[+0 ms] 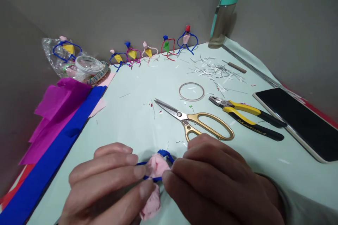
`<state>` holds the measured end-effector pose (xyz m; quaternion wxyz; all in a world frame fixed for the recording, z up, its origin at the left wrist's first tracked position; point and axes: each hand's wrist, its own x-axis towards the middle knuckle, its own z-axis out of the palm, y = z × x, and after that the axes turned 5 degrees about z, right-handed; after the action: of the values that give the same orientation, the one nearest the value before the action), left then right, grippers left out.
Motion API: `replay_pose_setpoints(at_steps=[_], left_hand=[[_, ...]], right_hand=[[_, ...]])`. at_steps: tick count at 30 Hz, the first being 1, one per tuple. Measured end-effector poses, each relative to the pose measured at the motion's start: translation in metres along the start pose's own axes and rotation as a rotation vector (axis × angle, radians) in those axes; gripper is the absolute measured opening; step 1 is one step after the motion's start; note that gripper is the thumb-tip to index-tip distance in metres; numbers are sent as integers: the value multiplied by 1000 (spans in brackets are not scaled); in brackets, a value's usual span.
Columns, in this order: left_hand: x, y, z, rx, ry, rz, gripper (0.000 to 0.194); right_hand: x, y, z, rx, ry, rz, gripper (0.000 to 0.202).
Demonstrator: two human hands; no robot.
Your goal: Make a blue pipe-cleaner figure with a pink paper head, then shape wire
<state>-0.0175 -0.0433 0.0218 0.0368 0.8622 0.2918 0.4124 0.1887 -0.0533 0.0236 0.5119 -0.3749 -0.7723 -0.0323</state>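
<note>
Between my two hands, low over the table, is a small paper figure (pixel 157 165) with a pink crepe-paper body, a second pink wad below it and blue-wrapped limbs. My left hand (pixel 111 179) pinches it from the left, thumb and fingers on the blue limb and pink paper. From the right, my right hand (pixel 213 175) grips it with thumb and forefinger beside the body. My fingers hide part of the figure. Just beyond my right hand lie gold-handled scissors (pixel 179 114), blades apart and pointing up-left.
Yellow-black pliers (pixel 245 112) and a phone (pixel 298 119) lie right. Several finished figures (pixel 132 54) lean along the back wall. Wire scraps (pixel 216 68), a thin ring (pixel 180 92) and a bottle (pixel 224 17) stand behind. Purple (pixel 56 112) and blue crepe paper (pixel 66 144) and tape rolls (pixel 89 65) sit left.
</note>
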Motion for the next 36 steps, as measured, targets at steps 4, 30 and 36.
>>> replay_pose_setpoints(at_steps=[4,30,36], left_hand=[[2,-13,-7,-20,-40,76,10],[24,-19,21,-440,-53,-663,9],[26,-19,23,-449,-38,-684,11]], right_hand=[[-3,6,-3,32,-54,-26,19],[-6,18,23,139,-145,417,17],[-6,18,26,148,-169,448,17]])
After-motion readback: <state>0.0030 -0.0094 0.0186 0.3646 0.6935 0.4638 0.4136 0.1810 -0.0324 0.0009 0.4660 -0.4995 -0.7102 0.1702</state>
